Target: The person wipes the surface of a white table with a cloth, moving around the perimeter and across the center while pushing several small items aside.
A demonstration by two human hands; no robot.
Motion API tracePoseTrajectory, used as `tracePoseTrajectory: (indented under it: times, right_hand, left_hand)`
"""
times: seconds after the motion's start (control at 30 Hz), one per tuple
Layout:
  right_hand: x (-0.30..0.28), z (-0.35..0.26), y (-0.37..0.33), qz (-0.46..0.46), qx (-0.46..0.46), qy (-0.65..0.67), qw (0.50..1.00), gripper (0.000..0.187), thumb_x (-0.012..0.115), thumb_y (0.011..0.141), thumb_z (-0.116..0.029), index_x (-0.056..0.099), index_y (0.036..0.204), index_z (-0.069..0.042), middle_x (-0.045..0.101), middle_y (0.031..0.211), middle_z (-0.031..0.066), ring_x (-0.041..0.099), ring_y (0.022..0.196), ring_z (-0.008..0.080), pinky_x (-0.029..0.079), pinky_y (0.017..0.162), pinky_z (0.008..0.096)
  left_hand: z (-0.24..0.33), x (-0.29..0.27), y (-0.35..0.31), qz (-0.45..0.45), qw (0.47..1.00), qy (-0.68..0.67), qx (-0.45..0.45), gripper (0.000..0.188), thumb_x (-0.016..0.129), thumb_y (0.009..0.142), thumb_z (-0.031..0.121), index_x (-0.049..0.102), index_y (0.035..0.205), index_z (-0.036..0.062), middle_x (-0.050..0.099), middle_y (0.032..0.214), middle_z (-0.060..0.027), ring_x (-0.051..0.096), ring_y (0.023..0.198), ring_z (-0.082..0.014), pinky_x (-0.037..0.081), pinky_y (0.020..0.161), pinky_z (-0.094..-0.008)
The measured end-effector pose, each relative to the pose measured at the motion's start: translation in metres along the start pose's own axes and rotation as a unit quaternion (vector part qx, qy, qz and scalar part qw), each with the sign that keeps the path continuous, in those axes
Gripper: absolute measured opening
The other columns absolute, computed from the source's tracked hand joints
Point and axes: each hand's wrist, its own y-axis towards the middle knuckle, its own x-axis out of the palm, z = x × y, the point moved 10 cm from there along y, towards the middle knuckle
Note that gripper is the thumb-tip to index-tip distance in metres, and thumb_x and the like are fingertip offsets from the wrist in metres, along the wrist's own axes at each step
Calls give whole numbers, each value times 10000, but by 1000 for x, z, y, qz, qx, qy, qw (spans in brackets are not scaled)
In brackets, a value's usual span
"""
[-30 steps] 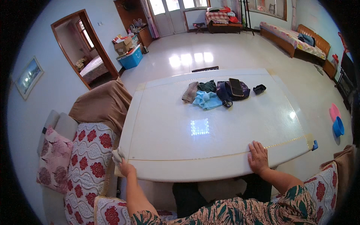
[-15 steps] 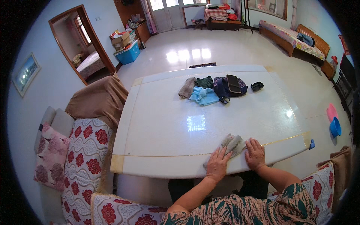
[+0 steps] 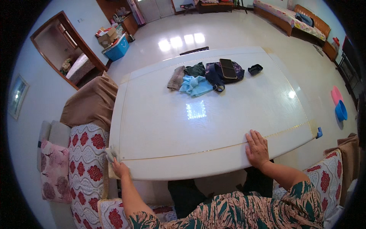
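White table (image 3: 160, 129), left hand (image 3: 120, 169) on cloth (image 3: 110, 153), right hand (image 3: 257, 150) flat

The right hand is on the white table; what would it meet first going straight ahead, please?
The right hand would probably meet the dark blue patterned fabric bag first, though fisheye bending leaves its exact line unclear.

No readable text, no legible labels, numbers or signs
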Motion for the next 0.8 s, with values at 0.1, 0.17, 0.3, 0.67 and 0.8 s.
tracePoseTrajectory:
  times: [0.1,0.17,0.3,0.67,0.8]
  right_hand:
    - [-2,17,-6,-8,20,-19,1000,507,564,862,-214,488,1333,-42,411,1434,215,369,1342,358,304,1042,478]
    - [-4,4,-1,-3,4,1,1000,507,564,862,-215,489,1333,-44,414,1432,213,369,1342,354,306,1040,476]
    - [-4,1,1,1,-4,-5,1000,511,568,859,-215,490,1335,-45,425,1425,206,374,1341,346,313,1034,469]
    - [-5,7,-4,47,-4,19,999,417,611,837,-189,559,1223,-41,494,1354,191,435,1286,346,356,997,449]
    - [-14,10,-6,60,1,32,998,399,607,835,-176,571,1211,-47,506,1346,188,440,1288,324,365,990,438]
  left_hand:
    - [92,40,7,-94,992,-41,-68,521,540,829,94,490,1346,121,547,1203,-210,505,1165,-378,413,985,-483]
    - [141,52,22,-63,995,-61,52,502,544,809,96,515,1310,106,566,1142,-195,521,1143,-368,428,975,-473]
    - [329,88,-46,-27,961,-76,264,527,542,786,58,538,1307,141,577,1200,-178,519,1159,-360,430,993,-450]
    - [511,-38,-376,-227,751,-299,543,451,506,851,64,576,1284,172,457,1433,-90,387,1339,-351,319,1103,-434]
    - [444,-33,-301,-153,773,-302,537,401,500,829,-13,645,1180,116,575,1290,-154,511,1231,-347,393,1052,-437]
